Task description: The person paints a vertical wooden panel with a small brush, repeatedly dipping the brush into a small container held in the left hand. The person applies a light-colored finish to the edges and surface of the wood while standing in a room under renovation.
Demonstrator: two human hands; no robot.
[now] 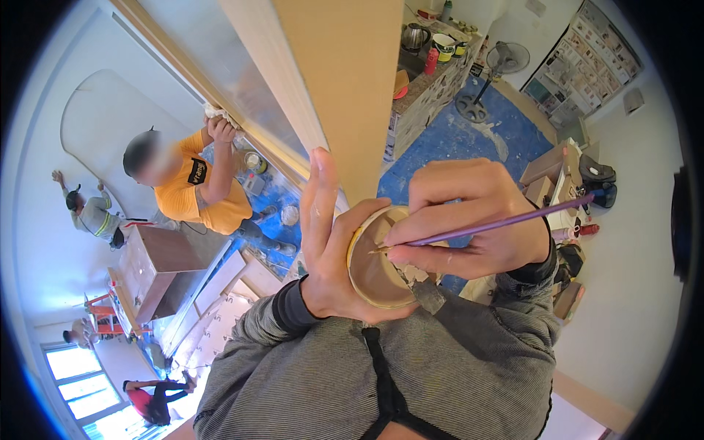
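Observation:
My left hand [335, 247] is wrapped around a round tub [360, 294] with a yellowish rim, held in front of my chest. Brownish paint or filler coats its inside. Between the thumb and fingers of my right hand [467, 220] is a thin artist's paintbrush [495, 223] with a purple handle. Its small tip points down into the mouth of the tub, but whether it touches the contents is unclear. Against the tub's near right rim lies a grey flat piece [429, 296] crusted with beige flakes, possibly a scraper blade. My right hand partly covers the tub.
A tall pale wooden panel [346, 82] rises just beyond my hands. To the left, a person in a yellow shirt [206, 192] works at a frame; other people are farther back. A pedestal fan [489, 77] and a cluttered counter [429, 88] stand right, cardboard boxes [544, 170] nearer.

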